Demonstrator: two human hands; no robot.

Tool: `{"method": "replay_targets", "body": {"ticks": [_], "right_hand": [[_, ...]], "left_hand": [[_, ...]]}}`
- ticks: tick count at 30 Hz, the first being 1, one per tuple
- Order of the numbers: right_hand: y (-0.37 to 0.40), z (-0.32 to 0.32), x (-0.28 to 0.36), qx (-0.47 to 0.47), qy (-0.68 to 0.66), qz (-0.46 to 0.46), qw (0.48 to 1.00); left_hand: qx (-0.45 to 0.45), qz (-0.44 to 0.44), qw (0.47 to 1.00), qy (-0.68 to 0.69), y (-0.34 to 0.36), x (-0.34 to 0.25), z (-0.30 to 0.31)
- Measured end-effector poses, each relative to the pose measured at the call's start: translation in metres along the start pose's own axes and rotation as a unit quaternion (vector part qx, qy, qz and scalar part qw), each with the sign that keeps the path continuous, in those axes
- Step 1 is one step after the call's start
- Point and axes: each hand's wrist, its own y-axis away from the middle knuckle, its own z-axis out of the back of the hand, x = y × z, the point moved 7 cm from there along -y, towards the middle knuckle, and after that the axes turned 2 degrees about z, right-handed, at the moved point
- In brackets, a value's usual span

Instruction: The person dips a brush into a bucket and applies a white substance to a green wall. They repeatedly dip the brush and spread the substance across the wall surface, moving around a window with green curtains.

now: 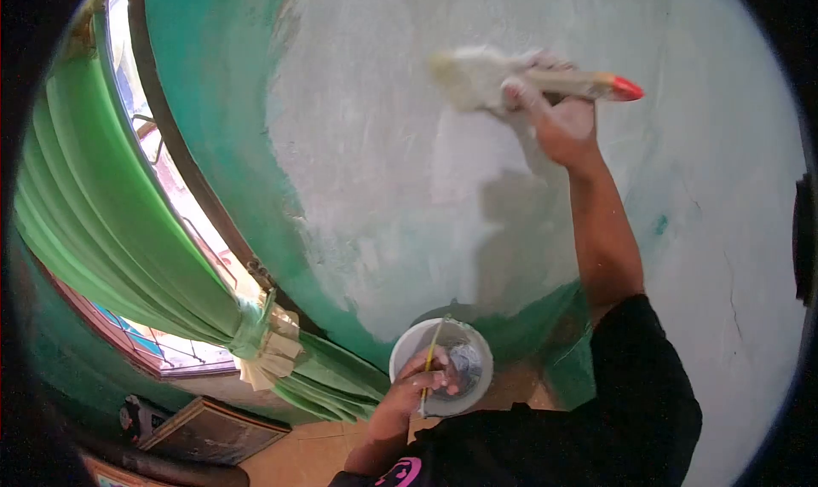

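Observation:
My right hand [558, 112] is closed round a wide paintbrush [562, 82] with a red-tipped handle. The bristles, blurred by motion, lie against the wall [366, 146], which is coated whitish over green. Low in the view, my left hand [426, 374] grips the thin yellow handle [429, 363] of a white bucket [484, 363]. Some greyish material shows inside the bucket, partly hidden by my fingers.
Green curtains [128, 197], tied with a cream bow [271, 346], hang beside a barred window at the left. A framed picture [213, 432] leans low on the left, above a tiled floor [307, 457]. A dark object [803, 240] is at the right edge.

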Motion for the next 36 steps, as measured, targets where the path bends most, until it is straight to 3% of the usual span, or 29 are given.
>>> {"method": "replay_targets", "body": {"ticks": [2,3,4,5,7,9,11,16,20,22,24,26,27,29,30,31,33,36], "right_hand": [[-0.005,0.04,0.01,-0.231,-0.164,0.147,0.948],[-0.005,0.039,0.006,-0.225,-0.167,0.152,0.948],[0.008,0.033,0.019,-0.258,0.03,0.264,0.929],[0.025,0.015,0.031,-0.283,0.22,0.365,0.859],[0.04,-0.036,0.02,-0.105,0.196,0.222,0.95],[0.067,-0.084,0.049,0.051,0.138,0.348,0.926],[0.1,-0.12,0.05,0.072,0.177,0.438,0.879],[0.105,-0.127,0.053,0.141,0.108,0.454,0.873],[0.057,-0.079,0.034,0.147,0.014,0.295,0.944],[0.043,-0.039,0.023,-0.074,0.108,0.374,0.918],[0.024,0.0,0.014,-0.187,-0.024,0.348,0.918],[0.021,0.022,0.019,-0.276,-0.062,0.345,0.895],[0.018,0.025,0.016,-0.277,-0.063,0.346,0.894],[0.02,0.024,0.012,-0.298,0.1,0.36,0.878],[0.018,0.016,0.006,-0.281,0.111,0.353,0.885],[0.023,0.004,0.01,-0.215,0.128,0.404,0.88],[0.036,-0.02,0.014,-0.105,0.092,0.379,0.915],[0.079,-0.069,0.027,0.062,0.085,0.456,0.884]], "left_hand": [[0.006,-0.011,0.999,0.031,-0.006,0.004,0.002],[0.016,-0.019,0.999,0.049,-0.009,0.003,0.002],[0.023,-0.029,0.997,0.065,-0.012,0.003,0.003],[0.029,-0.032,0.998,0.055,-0.015,0.003,0.002],[0.024,-0.012,0.998,0.057,-0.019,0.003,0.002],[0.016,0.02,0.995,0.095,-0.02,0.011,0.007],[0.019,0.002,0.996,0.087,-0.023,0.011,0.008],[-0.011,-0.03,0.999,0.029,-0.025,0.005,0.006],[-0.058,0.006,0.998,0.022,-0.028,0.008,0.006],[-0.062,-0.001,0.998,0.008,-0.028,0.008,0.005],[-0.06,-0.012,0.998,0.011,-0.029,0.007,-0.002],[-0.055,-0.023,0.998,0.015,-0.031,0.007,-0.007],[-0.055,-0.022,0.998,0.013,-0.032,0.009,-0.008],[-0.055,-0.022,0.998,0.013,-0.034,0.013,-0.012],[-0.047,-0.028,0.998,0.025,-0.036,0.016,-0.012],[-0.04,-0.034,0.998,0.036,-0.037,0.017,-0.013],[-0.038,-0.041,0.998,0.032,-0.04,0.018,-0.017],[-0.041,-0.037,0.998,0.011,-0.042,0.02,-0.02]]}}
